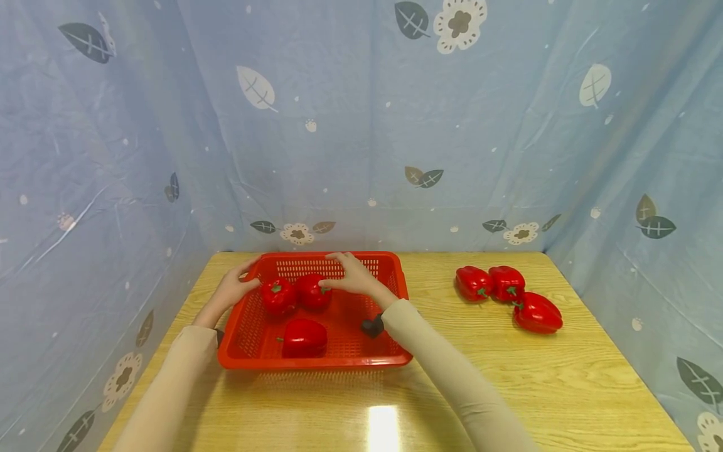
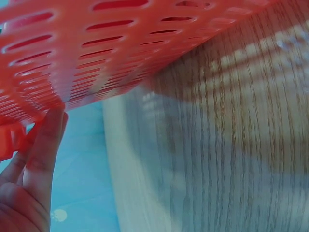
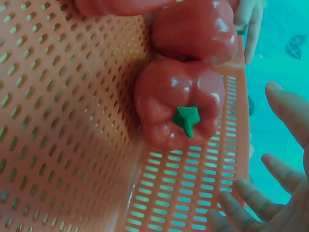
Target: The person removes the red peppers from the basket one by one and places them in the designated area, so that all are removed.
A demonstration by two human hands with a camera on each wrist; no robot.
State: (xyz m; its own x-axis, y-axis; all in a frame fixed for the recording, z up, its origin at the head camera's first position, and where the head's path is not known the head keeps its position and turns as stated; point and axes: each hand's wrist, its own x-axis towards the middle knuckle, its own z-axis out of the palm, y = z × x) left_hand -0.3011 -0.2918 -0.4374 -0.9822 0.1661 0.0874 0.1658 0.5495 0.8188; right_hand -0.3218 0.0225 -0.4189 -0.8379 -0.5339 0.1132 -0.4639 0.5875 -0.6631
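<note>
A red plastic basket [image 1: 361,362] with slotted walls stands on the table, holding three red bell peppers. Two of them, one bell pepper [image 1: 279,296] and another bell pepper [image 1: 313,291], sit side by side toward the back left; the third bell pepper [image 1: 305,338] lies near the front wall. My left hand [image 1: 228,290] grips the basket's left rim, its fingers [image 2: 42,145] along the outer wall. Over the basket's back part, my right hand [image 1: 354,276] is spread with nothing in it. Its fingers [image 3: 256,197] are apart from the nearest pepper, whose green stem [image 3: 187,118] faces up.
Three more red bell peppers lie grouped on the right of the wooden table [image 1: 452,364]: a back-left pepper [image 1: 473,282], a back-right pepper [image 1: 506,282] and a front pepper [image 1: 538,312]. A blue patterned curtain [image 1: 339,157] hangs behind and at both sides.
</note>
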